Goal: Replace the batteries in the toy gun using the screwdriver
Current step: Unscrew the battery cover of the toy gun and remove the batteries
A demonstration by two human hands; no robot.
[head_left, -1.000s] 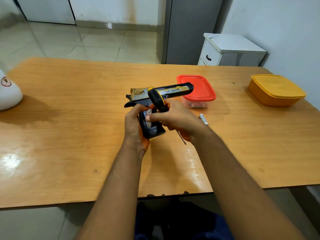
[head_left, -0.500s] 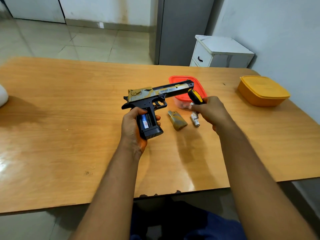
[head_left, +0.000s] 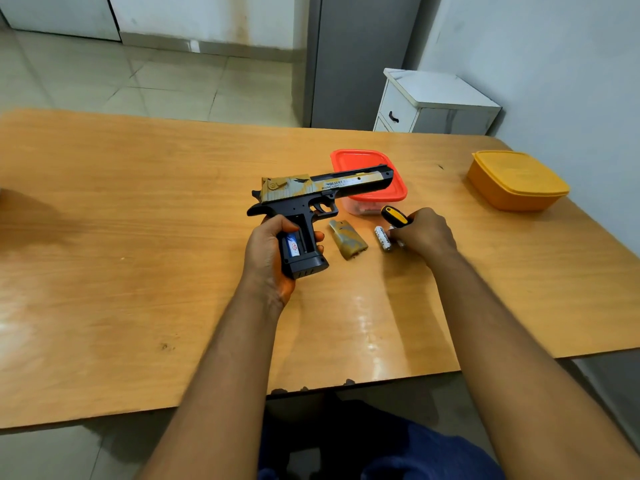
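My left hand (head_left: 266, 252) grips the handle of the black and tan toy gun (head_left: 311, 195), held above the wooden table (head_left: 138, 237) with its barrel pointing right. The grip's battery bay is uncovered and a blue-and-white battery (head_left: 293, 244) sits inside. The tan battery cover (head_left: 348, 239) lies on the table just right of the gun. My right hand (head_left: 424, 233) holds the black and yellow screwdriver (head_left: 394, 215) and rests at a loose battery (head_left: 382, 238) on the table; a second battery peeks out under its fingers.
A clear box with a red lid (head_left: 367, 174) stands behind the gun's barrel. An orange lidded container (head_left: 516, 180) sits at the far right of the table. A white drawer cabinet (head_left: 433, 102) and a grey cabinet stand beyond the table's far edge.
My right hand left the gun's grip with the screwdriver and moved right and down to the loose batteries on the table. The left hand kept the gun, now showing one battery in the bay.
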